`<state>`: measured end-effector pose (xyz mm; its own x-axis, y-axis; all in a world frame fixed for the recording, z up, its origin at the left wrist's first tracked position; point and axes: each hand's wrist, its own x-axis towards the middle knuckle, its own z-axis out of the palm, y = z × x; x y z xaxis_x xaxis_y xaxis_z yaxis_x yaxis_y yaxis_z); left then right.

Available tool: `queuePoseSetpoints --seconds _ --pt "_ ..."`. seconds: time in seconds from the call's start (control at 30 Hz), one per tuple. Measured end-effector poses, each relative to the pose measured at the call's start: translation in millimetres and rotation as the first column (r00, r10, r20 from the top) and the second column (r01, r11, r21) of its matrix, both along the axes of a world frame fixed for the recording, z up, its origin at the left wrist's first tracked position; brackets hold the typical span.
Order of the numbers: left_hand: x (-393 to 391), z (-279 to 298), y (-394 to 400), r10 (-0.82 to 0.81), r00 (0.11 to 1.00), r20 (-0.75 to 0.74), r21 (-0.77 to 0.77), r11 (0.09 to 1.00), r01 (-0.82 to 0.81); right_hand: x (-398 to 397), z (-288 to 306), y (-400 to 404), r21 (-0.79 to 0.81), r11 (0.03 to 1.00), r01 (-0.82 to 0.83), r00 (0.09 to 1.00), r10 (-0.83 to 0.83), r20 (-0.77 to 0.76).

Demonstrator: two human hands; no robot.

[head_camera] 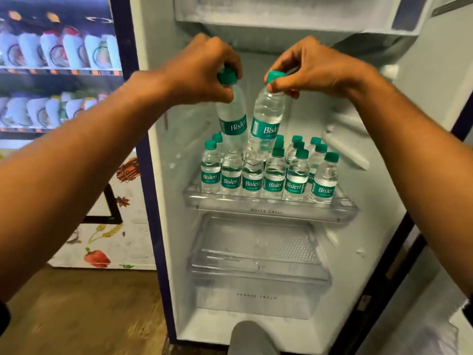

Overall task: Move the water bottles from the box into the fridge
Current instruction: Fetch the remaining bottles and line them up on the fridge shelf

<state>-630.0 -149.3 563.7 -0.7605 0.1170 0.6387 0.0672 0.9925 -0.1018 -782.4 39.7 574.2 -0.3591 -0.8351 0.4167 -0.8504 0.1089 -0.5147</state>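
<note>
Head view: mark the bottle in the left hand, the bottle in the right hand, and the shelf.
left-hand bottle [232, 124], head view, on its label.
right-hand bottle [266, 128], head view, on its label.
shelf [266, 211], head view, on its front rim.

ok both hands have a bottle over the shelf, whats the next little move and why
Probably lower both onto the shelf: the left hand and right hand hold bottles by their caps above the standing rows, so they should aim for whatever gap remains.

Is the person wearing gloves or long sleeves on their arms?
No gloves and no long sleeves. The left hand and right hand are bare, and both forearms are uncovered as far as the picture shows. No rings are visible on the fingers. Something dark shows at each lower picture edge; I cannot tell what.
</note>
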Motion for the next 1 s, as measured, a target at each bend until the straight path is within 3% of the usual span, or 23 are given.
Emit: queuePoseSetpoints --seconds 0.17,0.43,0.67,1.0 --pt "-46.5 6.0 -12.9 0.125 0.986 -0.110 -0.091 0.987 -0.135 -24.1 -0.5 -12.0 -0.118 0.990 0.071 0.997 -0.071 0.006" --pt "-98.9 -13.2 -34.8 0.184 0.973 -0.140 -0.094 0.976 -0.198 -78.2 -26.8 -55.0 -0.266 0.946 0.186 0.979 -0.201 -0.028" --pt "-144.1 -26.3 -64.9 0.243 0.966 -0.086 -0.057 0.967 -0.248 -111.2 -40.1 -104.3 -0.235 0.936 0.262 0.956 -0.285 -0.071" --pt "-184.5 -64.6 -115.5 0.333 0.936 0.112 -0.020 0.943 -0.333 -146.2 -83.7 -160.9 -0.059 0.937 0.345 0.938 -0.343 0.044"
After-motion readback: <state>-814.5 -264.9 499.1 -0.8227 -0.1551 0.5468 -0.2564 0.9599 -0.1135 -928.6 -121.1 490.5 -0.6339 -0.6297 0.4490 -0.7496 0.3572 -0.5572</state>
